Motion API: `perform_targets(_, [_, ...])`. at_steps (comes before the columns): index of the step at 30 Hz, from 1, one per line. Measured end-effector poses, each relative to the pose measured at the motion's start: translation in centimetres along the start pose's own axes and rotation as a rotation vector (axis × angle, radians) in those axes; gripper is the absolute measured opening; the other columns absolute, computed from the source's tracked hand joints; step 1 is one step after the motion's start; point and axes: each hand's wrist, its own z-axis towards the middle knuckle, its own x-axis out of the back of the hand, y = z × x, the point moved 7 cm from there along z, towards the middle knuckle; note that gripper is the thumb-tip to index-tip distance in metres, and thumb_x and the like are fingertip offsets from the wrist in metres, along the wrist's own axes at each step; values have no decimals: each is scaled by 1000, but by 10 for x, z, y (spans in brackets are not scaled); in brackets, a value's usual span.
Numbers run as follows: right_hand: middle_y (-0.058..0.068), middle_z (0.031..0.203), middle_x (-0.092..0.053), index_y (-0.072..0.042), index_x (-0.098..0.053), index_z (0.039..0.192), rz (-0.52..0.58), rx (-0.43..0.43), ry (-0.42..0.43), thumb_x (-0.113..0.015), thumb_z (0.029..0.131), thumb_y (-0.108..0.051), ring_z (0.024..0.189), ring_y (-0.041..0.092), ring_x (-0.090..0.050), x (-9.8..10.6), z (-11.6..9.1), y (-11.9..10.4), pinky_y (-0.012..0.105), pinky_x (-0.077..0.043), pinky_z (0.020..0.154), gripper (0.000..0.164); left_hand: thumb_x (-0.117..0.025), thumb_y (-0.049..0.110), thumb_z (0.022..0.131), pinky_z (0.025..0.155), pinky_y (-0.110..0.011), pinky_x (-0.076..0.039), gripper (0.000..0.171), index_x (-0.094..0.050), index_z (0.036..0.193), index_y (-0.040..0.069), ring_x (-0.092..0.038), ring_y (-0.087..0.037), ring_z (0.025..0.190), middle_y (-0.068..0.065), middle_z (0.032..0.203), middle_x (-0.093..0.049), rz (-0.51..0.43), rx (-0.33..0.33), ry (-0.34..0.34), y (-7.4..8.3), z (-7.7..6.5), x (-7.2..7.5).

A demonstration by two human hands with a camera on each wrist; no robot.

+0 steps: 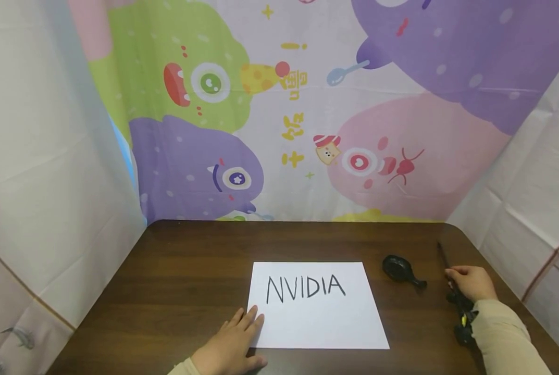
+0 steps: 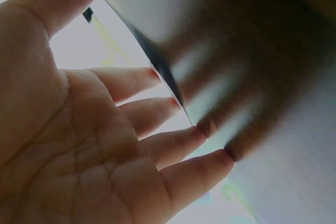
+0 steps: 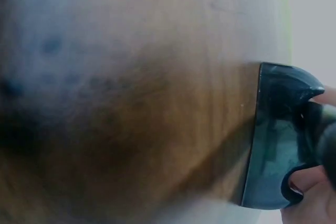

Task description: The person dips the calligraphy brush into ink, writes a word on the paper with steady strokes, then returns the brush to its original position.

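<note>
A white sheet of paper with "NVIDIA" handwritten in dark capitals lies on the brown table. My left hand rests at its left edge, fingers extended and fingertips on the margin; the palm fills the left wrist view. At the right side of the table my right hand grips a glossy black flat-edged tool, seen as a thin dark line in the head view. Its long straight edge stands close over the tabletop, and part of it is hidden by the fingers.
Between the paper and my right hand lies a black rounded object with a narrow neck. A cartoon-printed curtain hangs behind the table, with white fabric walls on both sides. Black gear with a yellow bit sits at my right wrist.
</note>
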Motion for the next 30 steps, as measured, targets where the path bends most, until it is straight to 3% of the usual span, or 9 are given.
perform_targets(5, [10, 77, -75, 15, -63, 114, -56, 3, 4, -55, 99, -27, 72, 11, -63, 1, -1, -2, 33, -46, 71, 46, -72, 47, 82, 101, -73, -34, 85, -43, 146, 1, -29, -53, 141, -22, 157, -33, 1, -2, -2, -1, 1, -1])
perform_targets(9, [19, 86, -74, 15, -63, 114, -72, 9, 6, -53, 100, -29, 87, 37, -67, 2, -1, -3, 50, -48, 80, 47, -72, 47, 82, 101, -73, -34, 85, -42, 146, 2, -29, -53, 141, -22, 157, -32, -1, 1, -7, -1, 1, -2])
perform_targets(12, [28, 100, -71, 14, -63, 116, -82, 16, 4, -51, 101, -32, 103, 51, -60, 3, -1, -2, 57, -47, 84, 50, -72, 47, 82, 102, -73, -34, 85, -42, 146, 1, -28, -53, 141, -22, 157, -32, -7, 2, -8, -1, 1, -2])
perform_targets(15, [29, 101, -70, 14, -62, 118, -87, 18, 0, -49, 101, -34, 97, 48, -64, 4, 0, 0, 55, -49, 81, 52, -72, 47, 82, 102, -73, -33, 85, -41, 146, 1, -28, -53, 141, -22, 157, -31, -10, 2, -9, 0, 2, -2])
perform_targets(20, [29, 95, -71, 18, -55, 123, -73, 37, 0, -47, 102, -34, 72, 24, -70, 9, 2, 0, 44, -53, 70, 56, -73, 46, 82, 103, -73, -32, 85, -41, 147, 1, -27, -53, 142, -23, 158, -30, -17, 8, -10, 0, 2, -1])
perform_targets(23, [37, 107, -65, 19, -50, 126, -78, 64, 24, -46, 103, -34, 85, 40, -69, 14, 1, -6, 49, -52, 75, 58, -73, 45, 82, 103, -73, -32, 86, -40, 147, 0, -27, -53, 142, -22, 158, -29, -25, 12, -10, 0, 3, 0])
perform_targets(26, [42, 119, -56, 19, -47, 128, -89, 102, 58, -44, 103, -35, 104, 55, -57, 18, -1, -18, 58, -47, 83, 59, -73, 45, 81, 103, -73, -32, 87, -39, 147, -1, -28, -53, 141, -22, 159, -28, -29, 11, -6, -1, 2, 0])
perform_targets(30, [44, 126, -50, 18, -42, 133, -85, 131, 67, -40, 104, -38, 111, 59, -51, 21, -4, -36, 61, -45, 86, 63, -73, 46, 81, 104, -71, -32, 91, -36, 148, -3, -29, -53, 141, -23, 159, -27, -43, 5, 8, -1, 1, 1])
